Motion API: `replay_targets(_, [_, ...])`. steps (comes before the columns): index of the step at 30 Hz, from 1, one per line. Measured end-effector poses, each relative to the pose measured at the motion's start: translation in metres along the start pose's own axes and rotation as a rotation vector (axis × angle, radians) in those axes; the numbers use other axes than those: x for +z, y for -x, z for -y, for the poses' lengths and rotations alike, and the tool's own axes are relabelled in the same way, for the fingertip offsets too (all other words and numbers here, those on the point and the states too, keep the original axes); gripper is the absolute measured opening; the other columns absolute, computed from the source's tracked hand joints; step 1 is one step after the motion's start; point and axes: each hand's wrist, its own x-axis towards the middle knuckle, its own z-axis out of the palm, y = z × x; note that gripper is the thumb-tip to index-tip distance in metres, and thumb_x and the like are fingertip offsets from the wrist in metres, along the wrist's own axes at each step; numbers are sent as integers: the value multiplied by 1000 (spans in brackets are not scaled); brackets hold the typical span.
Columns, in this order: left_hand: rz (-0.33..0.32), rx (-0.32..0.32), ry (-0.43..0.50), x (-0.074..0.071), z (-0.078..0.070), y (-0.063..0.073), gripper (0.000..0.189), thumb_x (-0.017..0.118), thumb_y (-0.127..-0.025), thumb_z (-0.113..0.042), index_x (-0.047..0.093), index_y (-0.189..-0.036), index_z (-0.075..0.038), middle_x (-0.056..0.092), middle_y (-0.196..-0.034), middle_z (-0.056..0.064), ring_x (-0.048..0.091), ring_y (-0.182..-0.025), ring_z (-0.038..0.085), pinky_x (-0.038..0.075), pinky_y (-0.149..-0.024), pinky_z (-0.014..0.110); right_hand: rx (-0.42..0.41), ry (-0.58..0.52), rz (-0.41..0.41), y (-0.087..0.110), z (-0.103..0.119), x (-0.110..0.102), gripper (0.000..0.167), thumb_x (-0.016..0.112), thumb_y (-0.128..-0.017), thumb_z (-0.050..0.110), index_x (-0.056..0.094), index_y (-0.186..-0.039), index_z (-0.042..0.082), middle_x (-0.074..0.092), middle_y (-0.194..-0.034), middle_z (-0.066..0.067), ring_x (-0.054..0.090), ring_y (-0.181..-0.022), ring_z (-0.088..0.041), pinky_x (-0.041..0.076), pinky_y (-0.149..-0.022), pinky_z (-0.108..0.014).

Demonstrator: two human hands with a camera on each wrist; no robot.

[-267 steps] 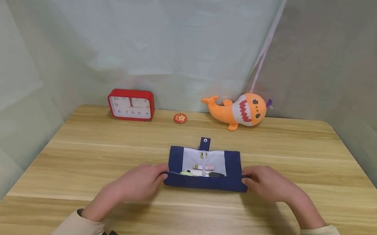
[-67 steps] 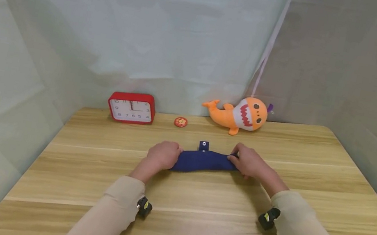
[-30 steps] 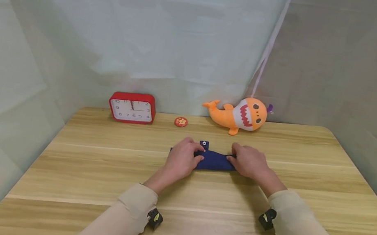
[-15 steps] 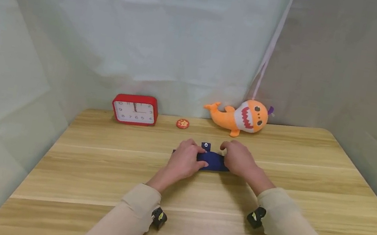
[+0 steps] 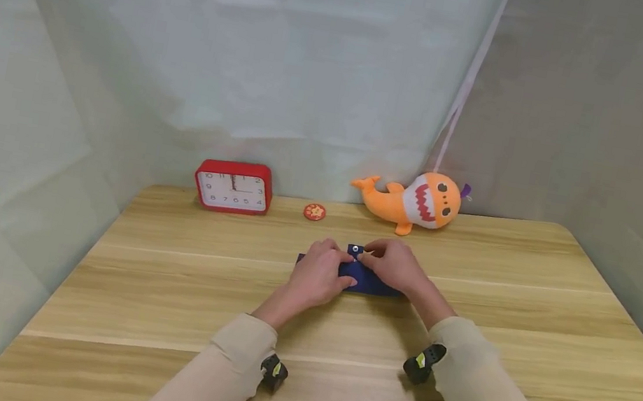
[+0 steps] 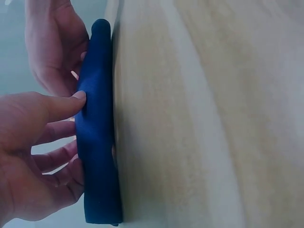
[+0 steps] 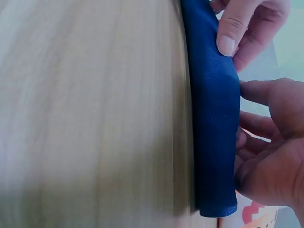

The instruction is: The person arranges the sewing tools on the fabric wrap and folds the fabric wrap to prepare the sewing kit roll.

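A dark blue fabric pouch (image 5: 374,284) lies rolled into a long narrow bundle on the wooden table. From its far edge a short strap (image 5: 355,249) with a metal snap sticks out. My left hand (image 5: 317,275) grips the roll left of its middle. Its thumb (image 6: 71,103) presses on the near side while the other fingers reach behind. Close to the strap's right edge is my right hand (image 5: 398,267), fingers bent. In the right wrist view, its thumb (image 7: 256,90) touches the roll's upper edge. Whether it pinches the strap is hidden. The pouch's contents are out of sight.
Along the table's back edge are a red clock (image 5: 234,187), a small round red badge (image 5: 314,211) and an orange plush shark (image 5: 407,201). Hanging cloth (image 5: 292,68) closes off the back and sides. Bare table surface (image 5: 341,388) lies in front of the pouch.
The pouch was laid open earlier, showing small items; now it is rolled up. My left hand slid toward the middle. My right hand left the right end and moved left to the strap.
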Motion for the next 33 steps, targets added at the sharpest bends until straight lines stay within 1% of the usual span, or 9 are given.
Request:
replay_targets(4, [-6, 9, 8, 0, 2, 0, 47, 77, -98, -32, 71, -136, -6, 66, -129, 16, 58, -118, 32, 50, -104, 43, -6, -26, 29, -2, 1, 1, 42, 62, -106, 28, 66, -141, 6, 70, -132, -21, 67, -113, -31, 54, -102, -48])
replay_targets(8, [-36, 39, 8, 1, 5, 1, 45, 78, -97, -32, 72, -133, -5, 69, -127, 16, 61, -117, 33, 51, -104, 44, -13, -72, 36, -1, 0, 3, 37, 60, -107, 24, 65, -140, 9, 71, -126, -20, 68, -110, -31, 55, -96, -45])
replay_targets(12, [-66, 49, 44, 2, 6, 1, 40, 81, -95, -29, 72, -125, -4, 71, -123, 15, 64, -115, 34, 52, -103, 45, -43, -118, 15, 3, -2, 4, 28, 60, -107, 21, 67, -132, 10, 72, -121, -20, 67, -111, -33, 53, -95, -45])
replay_targets(15, [-81, 41, 59, 2, 6, 0, 38, 83, -93, -28, 72, -120, -4, 73, -119, 15, 66, -113, 32, 53, -102, 44, -72, -134, -6, 6, -3, 5, 22, 61, -105, 20, 68, -124, 10, 73, -119, -19, 67, -111, -33, 52, -95, -45])
replay_targets(18, [-86, 32, 58, 2, 5, 0, 38, 84, -92, -29, 72, -118, -3, 73, -117, 14, 67, -112, 32, 54, -100, 44, -86, -145, -16, 6, -4, 5, 22, 62, -105, 23, 70, -122, 12, 73, -119, -18, 66, -110, -33, 51, -95, -45])
replay_targets(21, [-85, 23, 52, 2, 5, 0, 39, 84, -92, -29, 73, -118, -3, 74, -117, 15, 67, -112, 32, 54, -100, 44, -101, -151, -17, 6, -4, 5, 25, 62, -105, 23, 73, -125, 13, 73, -123, -16, 66, -114, -33, 50, -98, -48])
replay_targets(26, [-87, 14, 34, 2, 4, 0, 39, 84, -92, -29, 74, -118, -3, 75, -117, 14, 68, -112, 31, 55, -100, 44, -114, -168, -14, 8, -5, 4, 29, 61, -105, 20, 76, -127, 10, 72, -134, -14, 64, -127, -34, 47, -110, -53])
replay_targets(31, [-81, 10, 35, 1, 2, 1, 39, 84, -92, -29, 75, -120, -3, 76, -118, 14, 68, -113, 31, 55, -101, 44, -81, -189, -32, 9, -4, 3, 30, 64, -105, 29, 79, -124, 11, 74, -132, -13, 65, -127, -32, 47, -111, -51])
replay_targets(33, [-77, 8, 41, 1, 1, 1, 40, 84, -92, -29, 75, -120, -3, 76, -119, 15, 68, -113, 31, 55, -101, 44, -77, -188, -35, 9, -3, 2, 30, 65, -105, 30, 79, -123, 11, 75, -130, -12, 66, -126, -32, 48, -110, -50])
